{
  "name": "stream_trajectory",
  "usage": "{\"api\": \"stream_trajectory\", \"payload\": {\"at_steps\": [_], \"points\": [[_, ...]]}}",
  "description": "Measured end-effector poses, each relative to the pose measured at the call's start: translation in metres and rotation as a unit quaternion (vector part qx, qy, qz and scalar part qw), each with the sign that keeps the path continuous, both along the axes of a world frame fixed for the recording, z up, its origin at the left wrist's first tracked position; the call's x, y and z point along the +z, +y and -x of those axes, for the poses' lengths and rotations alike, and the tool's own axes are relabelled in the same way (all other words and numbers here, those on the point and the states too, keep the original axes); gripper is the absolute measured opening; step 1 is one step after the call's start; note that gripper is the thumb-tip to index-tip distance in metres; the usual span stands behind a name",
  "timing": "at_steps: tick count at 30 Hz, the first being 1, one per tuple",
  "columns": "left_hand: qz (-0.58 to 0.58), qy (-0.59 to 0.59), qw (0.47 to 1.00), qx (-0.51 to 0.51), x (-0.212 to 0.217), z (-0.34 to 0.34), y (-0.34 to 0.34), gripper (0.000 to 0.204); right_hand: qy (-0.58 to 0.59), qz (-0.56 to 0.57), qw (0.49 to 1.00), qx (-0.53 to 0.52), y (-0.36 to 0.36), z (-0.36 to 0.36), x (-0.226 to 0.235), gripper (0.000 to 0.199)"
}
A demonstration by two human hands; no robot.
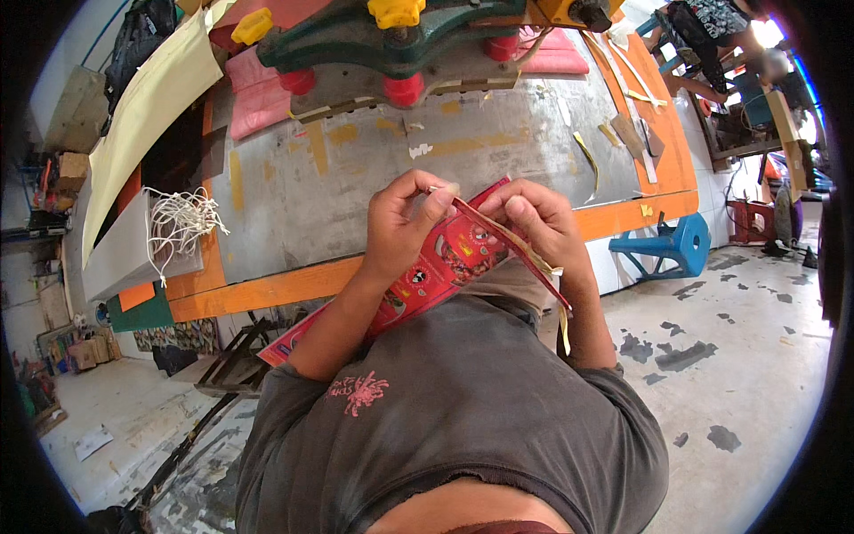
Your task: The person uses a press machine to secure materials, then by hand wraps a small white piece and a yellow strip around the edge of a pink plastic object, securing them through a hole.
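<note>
A long red printed sheet (418, 283) with food pictures lies slantwise against my body, partly hidden under my left forearm. My left hand (405, 227) pinches its upper edge between thumb and fingers. Close by on the right, my right hand (543, 214) has its fingers closed on the same edge, near the sheet's far corner. From that edge a narrow red and yellowish strip (525, 249) runs past my right hand, and its loose end dangles beside my right forearm. Whether the strip is still joined to the sheet along its whole length, I cannot tell.
Before me stands a metal-topped table with an orange edge (267, 289). A dark green clamp frame (374, 44) with yellow knobs is at its far side. White strings (182, 222) lie on the left, offcut strips (636, 116) on the right. A blue stool (680, 245) stands on the floor.
</note>
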State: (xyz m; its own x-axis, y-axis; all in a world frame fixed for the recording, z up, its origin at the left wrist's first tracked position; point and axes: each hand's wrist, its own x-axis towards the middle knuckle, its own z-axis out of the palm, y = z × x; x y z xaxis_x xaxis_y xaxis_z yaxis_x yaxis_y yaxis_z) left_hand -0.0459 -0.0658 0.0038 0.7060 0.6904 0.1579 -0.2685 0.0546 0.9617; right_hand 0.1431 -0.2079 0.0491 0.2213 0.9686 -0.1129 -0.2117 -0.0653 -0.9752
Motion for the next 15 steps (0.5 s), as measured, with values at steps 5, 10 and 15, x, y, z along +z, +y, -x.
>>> {"api": "stream_trajectory", "payload": {"at_steps": [5, 10, 15], "points": [[-0.034, 0.005, 0.999, 0.020, -0.005, 0.000, 0.002, 0.012, -0.196, -0.015, 0.980, 0.020, -0.002, 0.000, 0.012, 0.016], [-0.039, 0.006, 0.998, 0.043, -0.006, -0.001, 0.002, 0.010, -0.263, 0.005, 0.964, 0.034, -0.004, 0.002, 0.017, 0.017], [-0.005, -0.005, 0.998, 0.055, -0.004, -0.001, 0.000, 0.008, -0.288, 0.051, 0.956, 0.034, -0.005, 0.023, 0.031, 0.018]]}}
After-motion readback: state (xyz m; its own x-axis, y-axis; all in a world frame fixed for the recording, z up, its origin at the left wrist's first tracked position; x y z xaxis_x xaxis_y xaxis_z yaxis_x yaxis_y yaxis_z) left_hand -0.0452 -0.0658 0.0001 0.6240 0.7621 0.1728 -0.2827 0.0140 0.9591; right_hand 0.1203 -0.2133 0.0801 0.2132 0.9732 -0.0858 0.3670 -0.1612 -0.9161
